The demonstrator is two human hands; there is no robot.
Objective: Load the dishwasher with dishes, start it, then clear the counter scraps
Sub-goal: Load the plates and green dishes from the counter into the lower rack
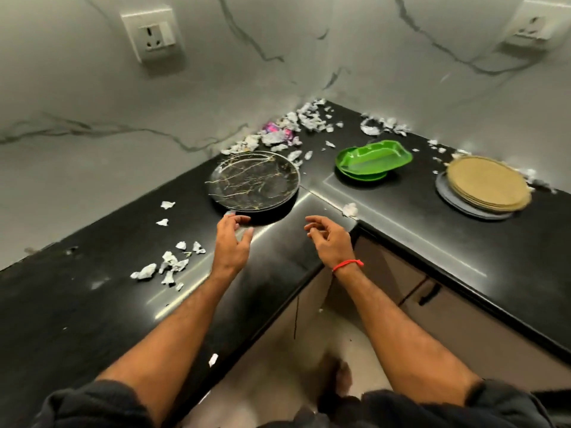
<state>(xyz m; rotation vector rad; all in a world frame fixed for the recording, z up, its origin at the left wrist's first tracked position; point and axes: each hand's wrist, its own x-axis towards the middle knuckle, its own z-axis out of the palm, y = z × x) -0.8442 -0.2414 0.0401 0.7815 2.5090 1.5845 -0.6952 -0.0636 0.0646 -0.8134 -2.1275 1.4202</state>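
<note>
Black plates: a stack of dark marbled plates point(254, 180) lies on the counter just beyond the left hand, and its near rim almost meets the fingertips.
Left hand: the left hand point(232, 242) reaches to this stack with fingers loosely curled and spread; it holds nothing, and I cannot tell if a fingertip already touches the rim.
Right hand: the right hand point(329, 239), with a red thread point(347, 265) on its wrist, hovers over the counter edge to the right of the stack, fingers relaxed and half bent, holding nothing.
Other dishes: 2 or so green trays point(372, 160) stand further off to the right of the hands, and beyond them a pile of tan plates point(488, 183) on a grey plate.
Progress: I judge the loading has hardly begun, since all 3 piles are on the counter; the dishwasher is not in view.
Scraps: torn paper scraps point(173, 264) lie left of the left hand, and many more point(287, 131) in the far corner, so the clearing is not yet done.
Surface: a glossy black L-shaped counter point(77, 304).
Room: grey marble-look walls with 2 sockets point(153, 34), cabinet doors point(463, 319) under the counter.
</note>
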